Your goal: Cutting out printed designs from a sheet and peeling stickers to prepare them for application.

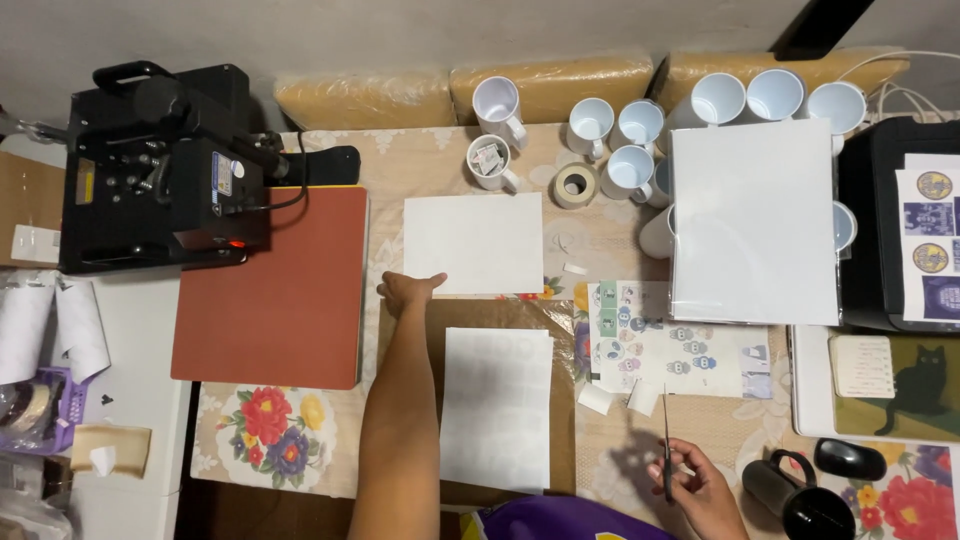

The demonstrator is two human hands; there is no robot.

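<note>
- The left hand (408, 291) is stretched forward and its fingers hold the lower left corner of a white sheet of paper (474, 243).
- This sheet lies flat just right of the red pad (275, 287) of the black heat press (165, 165), and it does not touch the pad.
- Just in front of this sheet, a second white sheet (497, 408) lies on a brown board (563, 400).
- The right hand (700, 490), well right of the pad and near the front edge, is closed on the handles of scissors (666, 440); the blades point away from the person.
- Printed sticker sheets (680, 345) lie beyond the scissors.
- White mugs (628, 150) stand behind the sheet.
</note>
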